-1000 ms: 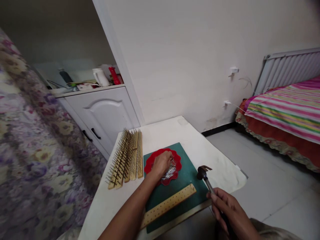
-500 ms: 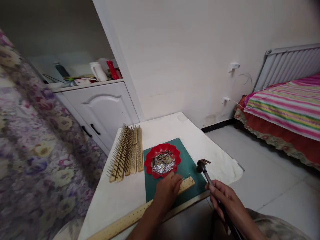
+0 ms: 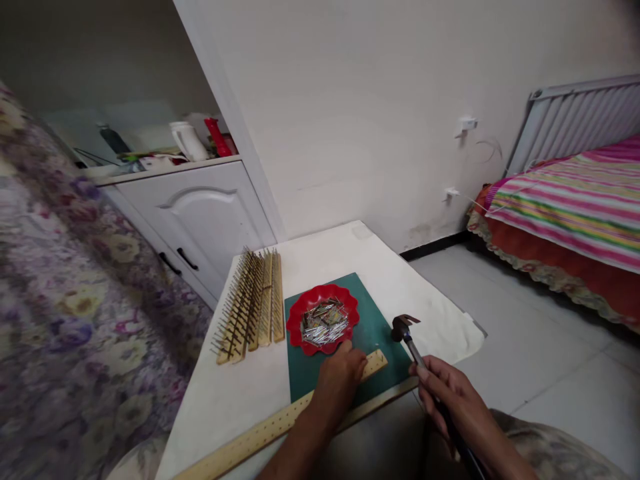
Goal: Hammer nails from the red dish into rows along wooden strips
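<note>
the left hand (image 3: 343,373), fingers bunched, is over the drilled wooden strip (image 3: 265,430); i can't tell if it grips a nail. the right hand (image 3: 450,393) has its fingers closed round the hammer (image 3: 414,351). nearby, the red dish (image 3: 299,309) sits on the green mat (image 3: 373,323), right of nail-studded strips (image 3: 250,300).

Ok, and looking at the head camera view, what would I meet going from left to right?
Floral curtain, nail-studded wooden strips, red dish of loose nails, hammer head, striped bedspread.
</note>
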Motion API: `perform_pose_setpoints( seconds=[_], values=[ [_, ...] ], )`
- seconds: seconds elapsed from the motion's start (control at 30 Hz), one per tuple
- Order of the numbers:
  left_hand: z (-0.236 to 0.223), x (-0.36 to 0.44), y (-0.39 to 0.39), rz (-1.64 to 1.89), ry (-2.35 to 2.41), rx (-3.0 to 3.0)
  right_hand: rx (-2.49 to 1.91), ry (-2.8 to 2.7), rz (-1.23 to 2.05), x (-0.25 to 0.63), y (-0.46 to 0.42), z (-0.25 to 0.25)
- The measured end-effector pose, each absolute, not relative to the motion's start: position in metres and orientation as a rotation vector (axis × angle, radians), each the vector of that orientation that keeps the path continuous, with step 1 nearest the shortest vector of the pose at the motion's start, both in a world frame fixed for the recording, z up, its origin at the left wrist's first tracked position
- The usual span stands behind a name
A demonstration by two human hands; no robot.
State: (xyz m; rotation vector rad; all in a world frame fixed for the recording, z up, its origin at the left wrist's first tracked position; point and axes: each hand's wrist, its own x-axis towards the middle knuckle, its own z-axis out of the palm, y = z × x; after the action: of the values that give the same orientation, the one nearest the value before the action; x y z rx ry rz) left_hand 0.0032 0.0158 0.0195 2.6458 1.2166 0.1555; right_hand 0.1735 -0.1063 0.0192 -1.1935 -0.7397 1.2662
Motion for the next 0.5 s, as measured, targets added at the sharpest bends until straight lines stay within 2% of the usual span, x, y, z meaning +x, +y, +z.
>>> perform_pose_setpoints(
  seconds=[0.5],
  values=[
    [0.0266,0.0078,0.0204,0.135,1.253,2.687,-1.200,-0.781,1.232,0.1739,-0.1074,0.0229]
  ],
)
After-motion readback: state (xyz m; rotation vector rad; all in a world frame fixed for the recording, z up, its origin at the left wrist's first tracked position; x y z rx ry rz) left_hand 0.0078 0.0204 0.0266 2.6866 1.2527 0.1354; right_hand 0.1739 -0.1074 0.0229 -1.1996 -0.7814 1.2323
